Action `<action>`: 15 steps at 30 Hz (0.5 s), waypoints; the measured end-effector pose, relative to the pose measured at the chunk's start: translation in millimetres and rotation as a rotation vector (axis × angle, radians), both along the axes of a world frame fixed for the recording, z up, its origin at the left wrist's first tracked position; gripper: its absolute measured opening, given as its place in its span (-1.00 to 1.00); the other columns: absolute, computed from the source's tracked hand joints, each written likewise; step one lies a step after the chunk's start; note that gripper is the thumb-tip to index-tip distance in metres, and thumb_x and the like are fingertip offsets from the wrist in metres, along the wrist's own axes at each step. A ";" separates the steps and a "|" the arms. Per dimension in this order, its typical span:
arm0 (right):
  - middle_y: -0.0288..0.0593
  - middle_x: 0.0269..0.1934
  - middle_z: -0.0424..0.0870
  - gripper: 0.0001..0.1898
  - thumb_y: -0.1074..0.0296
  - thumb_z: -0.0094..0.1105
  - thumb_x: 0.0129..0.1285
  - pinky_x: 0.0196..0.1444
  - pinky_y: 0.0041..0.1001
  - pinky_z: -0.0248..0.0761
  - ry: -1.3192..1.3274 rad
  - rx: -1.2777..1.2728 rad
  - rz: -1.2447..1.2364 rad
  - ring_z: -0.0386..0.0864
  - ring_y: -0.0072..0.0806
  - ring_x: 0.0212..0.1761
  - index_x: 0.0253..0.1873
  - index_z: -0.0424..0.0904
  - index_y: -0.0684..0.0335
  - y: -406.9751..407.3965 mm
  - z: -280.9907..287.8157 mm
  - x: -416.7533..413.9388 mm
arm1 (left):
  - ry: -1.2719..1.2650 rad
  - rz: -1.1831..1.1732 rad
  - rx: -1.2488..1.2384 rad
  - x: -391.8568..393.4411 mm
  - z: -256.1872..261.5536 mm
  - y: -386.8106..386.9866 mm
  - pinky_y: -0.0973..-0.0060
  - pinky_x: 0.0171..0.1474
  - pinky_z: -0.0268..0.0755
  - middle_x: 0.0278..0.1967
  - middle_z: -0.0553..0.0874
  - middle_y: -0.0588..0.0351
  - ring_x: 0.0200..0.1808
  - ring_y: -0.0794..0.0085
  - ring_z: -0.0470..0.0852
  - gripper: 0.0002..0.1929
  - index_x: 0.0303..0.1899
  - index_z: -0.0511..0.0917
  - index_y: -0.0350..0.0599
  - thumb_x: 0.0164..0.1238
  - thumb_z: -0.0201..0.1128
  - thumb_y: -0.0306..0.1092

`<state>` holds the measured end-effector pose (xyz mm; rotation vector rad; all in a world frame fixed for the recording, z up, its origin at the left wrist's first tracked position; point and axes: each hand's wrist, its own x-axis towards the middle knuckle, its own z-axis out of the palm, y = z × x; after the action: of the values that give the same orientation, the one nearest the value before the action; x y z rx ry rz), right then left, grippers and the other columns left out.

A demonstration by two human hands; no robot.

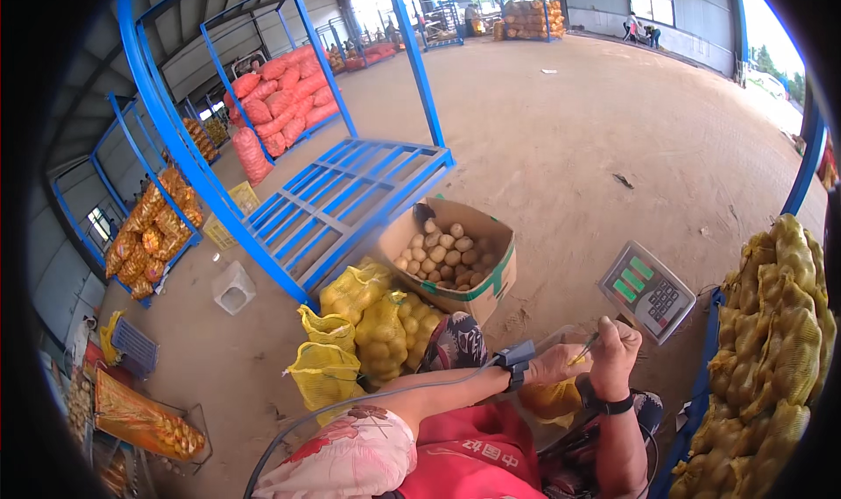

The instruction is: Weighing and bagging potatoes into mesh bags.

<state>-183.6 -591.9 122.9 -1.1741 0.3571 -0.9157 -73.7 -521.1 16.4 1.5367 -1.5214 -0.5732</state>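
My left hand [557,363] is closed around the gathered neck of a yellow mesh bag [552,400], which sits low between my knees, partly hidden by my forearms. Just right of it, my raised right hand [613,356] is a fist pinching a thin dark-green drawstring [587,348] stretched from the neck. Beyond my hands stands the digital scale's display and keypad [647,292]. Filled yellow mesh bags, looking like potatoes [381,341], rest by my knee. Behind them a cardboard box [496,282] with green tape holds loose potatoes [447,249].
An open yellow mesh bag [323,367] stands at my left. A blue metal pallet rack [348,197] rises beyond the box. Stacked mesh bags [765,341] line my right side. A cable [295,427] runs along my left arm. Red sacks [289,98] are piled farther off.
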 end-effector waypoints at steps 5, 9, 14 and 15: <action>-0.50 -0.73 0.25 -0.58 0.39 0.14 0.30 -0.65 -0.57 -0.12 0.125 -0.053 -0.131 0.12 -0.77 -0.69 -0.69 0.32 0.19 -15.4 5.8 -5.0 | -0.158 -0.050 -0.068 10.0 -0.1 -3.5 0.23 0.37 0.18 0.25 0.42 -0.23 0.33 0.00 0.34 -0.43 0.27 0.35 -0.32 0.37 0.20 -0.12; -0.54 -0.68 0.24 -0.62 0.31 0.20 0.34 -0.67 -0.64 -0.11 0.044 0.177 -0.122 0.09 -0.80 -0.71 -0.61 0.37 0.12 -39.4 -16.1 -5.7 | 0.281 -0.234 -0.092 -1.9 -11.5 -16.1 0.35 -0.02 0.40 -0.21 0.62 -0.06 -0.21 0.24 0.59 -0.72 -0.16 0.56 -0.28 0.52 0.02 -0.22; -0.40 -0.61 0.50 -0.69 0.26 0.17 0.38 -0.62 -0.69 0.13 0.228 0.054 -0.111 0.29 -0.79 -0.65 -0.47 0.58 0.24 -57.7 -40.9 -11.6 | 0.563 -0.122 0.074 4.0 -18.9 -1.0 0.52 -0.29 0.44 -0.50 0.55 0.25 -0.48 0.55 0.51 -0.72 -0.27 0.54 -0.23 0.55 -0.04 -0.25; -0.39 -0.58 0.53 -0.70 0.25 0.17 0.38 -0.59 -0.68 0.19 0.345 -0.017 -0.120 0.33 -0.78 -0.62 -0.44 0.60 0.27 -59.2 -45.0 -14.9 | 0.734 -0.107 0.099 12.0 -19.1 4.2 0.55 -0.35 0.40 -0.51 0.54 0.25 -0.49 0.57 0.49 -0.72 -0.31 0.52 -0.20 0.55 -0.04 -0.25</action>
<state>-198.5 -651.1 77.9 -1.3389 0.7056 -0.8190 -61.6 -516.9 -2.7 1.1241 -1.0120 -1.1395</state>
